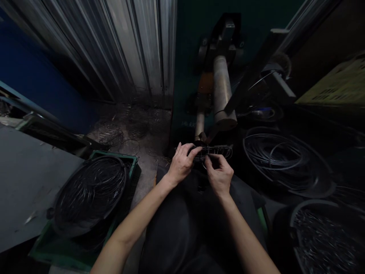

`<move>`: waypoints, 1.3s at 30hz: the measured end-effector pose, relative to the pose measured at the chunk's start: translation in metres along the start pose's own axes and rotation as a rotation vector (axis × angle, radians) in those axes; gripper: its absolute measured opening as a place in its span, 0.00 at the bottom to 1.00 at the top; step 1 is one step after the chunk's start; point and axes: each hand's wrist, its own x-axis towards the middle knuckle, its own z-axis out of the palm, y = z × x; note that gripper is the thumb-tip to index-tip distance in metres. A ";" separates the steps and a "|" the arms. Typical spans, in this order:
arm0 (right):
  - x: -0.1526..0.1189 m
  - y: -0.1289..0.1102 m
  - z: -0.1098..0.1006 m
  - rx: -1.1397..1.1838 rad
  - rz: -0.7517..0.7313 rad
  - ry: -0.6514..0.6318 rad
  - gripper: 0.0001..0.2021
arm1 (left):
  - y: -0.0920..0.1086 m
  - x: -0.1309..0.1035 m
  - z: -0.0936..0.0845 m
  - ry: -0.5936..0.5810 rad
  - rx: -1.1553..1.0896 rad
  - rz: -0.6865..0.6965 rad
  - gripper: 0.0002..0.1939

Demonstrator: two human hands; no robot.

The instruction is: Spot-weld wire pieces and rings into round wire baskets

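A small dark wire frame [226, 151] is at the middle, just below the tips of a machine's metal arms [224, 89]. My left hand [182, 161] grips its left part, thumb and fingers closed round the wires. On the near side, my right hand [221, 175] pinches at the middle of the frame with thumb and forefinger. The frame's right end sticks out past my right hand. Fine detail at the fingertips is too dark to make out.
Left, a round basin of dark wire [91, 192] rests on a green crate [134, 161]. Right are a basin of wire rings [273, 152] and a bucket of small metal pieces [325, 236]. Loose wire [111, 135] litters the floor by the corrugated wall [137, 45].
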 end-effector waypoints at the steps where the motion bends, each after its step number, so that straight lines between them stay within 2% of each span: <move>1: 0.000 0.001 0.000 -0.006 -0.005 -0.001 0.12 | 0.000 0.000 0.000 0.008 0.000 0.004 0.27; 9: 0.004 0.005 0.002 -0.033 -0.067 0.021 0.10 | -0.002 0.003 0.000 0.028 -0.003 0.017 0.30; 19: 0.012 0.005 0.006 -0.032 -0.073 0.016 0.11 | -0.007 0.011 0.000 0.044 -0.002 0.022 0.29; 28: 0.013 0.005 0.008 -0.026 -0.051 0.028 0.11 | -0.011 0.013 -0.001 0.032 0.068 0.046 0.26; 33: 0.011 0.005 0.008 -0.045 -0.050 0.029 0.11 | -0.010 0.016 -0.006 -0.014 0.106 0.038 0.23; 39: 0.011 0.003 0.005 -0.107 -0.156 0.039 0.11 | -0.012 0.018 -0.008 -0.020 0.081 0.047 0.27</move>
